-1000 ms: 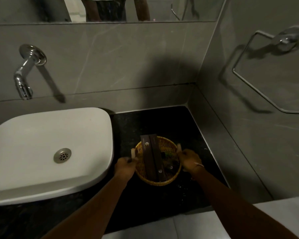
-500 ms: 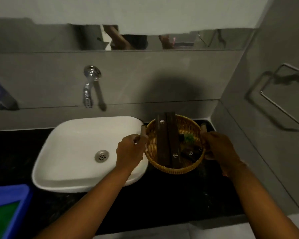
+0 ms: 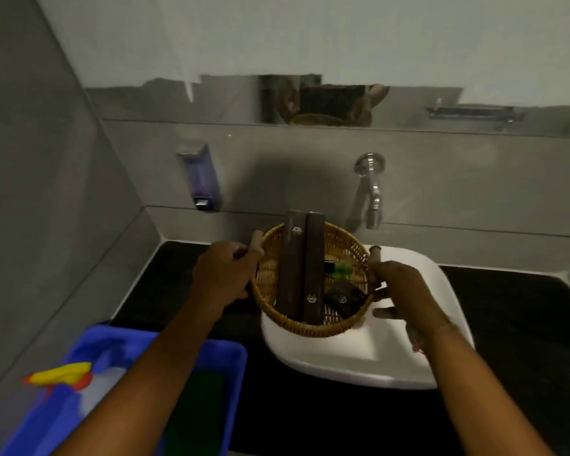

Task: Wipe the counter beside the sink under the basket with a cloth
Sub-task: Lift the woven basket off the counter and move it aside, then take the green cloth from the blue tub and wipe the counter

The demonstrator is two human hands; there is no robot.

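A round wicker basket [image 3: 346, 248] with two wooden handles hangs in the air over the left part of the white sink [image 3: 408, 357]. It holds two long brown boxes, a small green bottle and a dark packet. My left hand [image 3: 222, 278] grips its left handle and my right hand [image 3: 403, 291] grips its right handle. The black counter [image 3: 514, 311] runs on both sides of the sink. A green cloth [image 3: 201, 409] lies in a blue tub [image 3: 231, 363] at the lower left, partly hidden by my left forearm.
A chrome tap [image 3: 369, 189] juts from the grey wall above the sink. A soap dispenser [image 3: 199, 179] hangs on the wall to its left. A spray bottle with a yellow and red head [image 3: 60, 376] lies in the blue tub. A mirror runs above.
Both hands lifted the basket off the counter to the right of the sink and carried it leftward over the sink. The view swung left, bringing the blue tub and dispenser into sight.
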